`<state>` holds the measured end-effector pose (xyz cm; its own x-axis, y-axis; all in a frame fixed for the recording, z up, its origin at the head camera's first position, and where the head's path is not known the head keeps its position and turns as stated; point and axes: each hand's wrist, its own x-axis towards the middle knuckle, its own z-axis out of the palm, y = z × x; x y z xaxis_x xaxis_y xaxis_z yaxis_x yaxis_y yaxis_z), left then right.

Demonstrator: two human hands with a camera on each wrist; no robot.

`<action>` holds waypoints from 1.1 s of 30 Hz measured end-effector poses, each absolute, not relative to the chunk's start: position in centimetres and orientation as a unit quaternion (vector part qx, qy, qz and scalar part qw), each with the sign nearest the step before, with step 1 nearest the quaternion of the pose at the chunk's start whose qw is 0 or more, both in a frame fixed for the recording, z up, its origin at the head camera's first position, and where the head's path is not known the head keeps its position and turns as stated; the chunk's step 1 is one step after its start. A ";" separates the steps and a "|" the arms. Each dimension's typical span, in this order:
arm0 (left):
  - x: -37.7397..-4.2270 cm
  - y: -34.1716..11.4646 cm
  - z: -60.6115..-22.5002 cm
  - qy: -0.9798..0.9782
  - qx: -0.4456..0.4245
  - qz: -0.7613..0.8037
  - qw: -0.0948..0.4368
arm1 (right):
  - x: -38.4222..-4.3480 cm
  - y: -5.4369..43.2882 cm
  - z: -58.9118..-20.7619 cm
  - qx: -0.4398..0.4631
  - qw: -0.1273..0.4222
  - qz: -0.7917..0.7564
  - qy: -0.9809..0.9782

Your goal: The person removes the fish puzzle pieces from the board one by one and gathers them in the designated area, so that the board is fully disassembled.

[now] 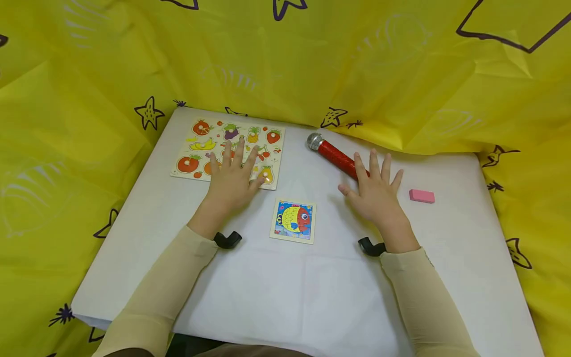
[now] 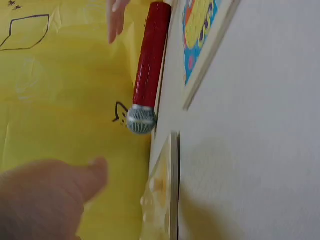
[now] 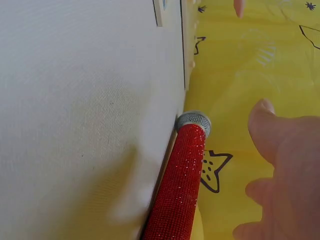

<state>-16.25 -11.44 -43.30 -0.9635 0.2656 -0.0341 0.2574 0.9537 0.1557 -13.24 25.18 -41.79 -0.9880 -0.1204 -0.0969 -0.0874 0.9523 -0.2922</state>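
My left hand (image 1: 232, 179) hovers with spread fingers over the near edge of a wooden fruit puzzle board (image 1: 180, 148), hiding some of its pieces. With its fingers spread too, my right hand (image 1: 376, 194) is above the table, just in front of a red glittery microphone (image 1: 335, 156) with a silver mesh head. The right fingers cover the microphone's lower end in the head view. In the right wrist view the microphone (image 3: 180, 182) lies apart from the hand (image 3: 295, 165). Between the hands lies a small square fish puzzle (image 1: 293, 221). Neither hand holds anything.
A pink eraser-like block (image 1: 422, 196) lies right of my right hand. The white-covered table (image 1: 267, 287) backs onto a yellow curtain (image 1: 285, 64) with star drawings, which also hangs at both sides. Black curved pieces (image 1: 228, 240) stick out at both wrists.
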 end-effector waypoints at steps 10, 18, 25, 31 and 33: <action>-12.2 -8.6 -43.8 0.968 0.219 0.105 0.071 | -13.6 24.0 -42.2 -0.114 0.022 -0.164 0.980; -7.7 -5.6 -44.0 0.942 0.310 0.077 0.102 | -13.1 20.9 -43.3 -0.218 -0.045 -0.183 0.958; -5.0 -4.2 -44.3 0.923 0.369 0.054 0.094 | -12.8 18.0 -44.3 -0.285 -0.065 -0.233 0.927; -4.0 -3.8 -44.7 0.922 0.378 0.025 0.081 | -12.5 16.1 -44.4 -0.280 0.032 -0.290 0.915; -3.8 -3.7 -44.9 0.923 0.378 0.015 0.074 | -12.5 15.5 -44.4 -0.277 0.062 -0.301 0.911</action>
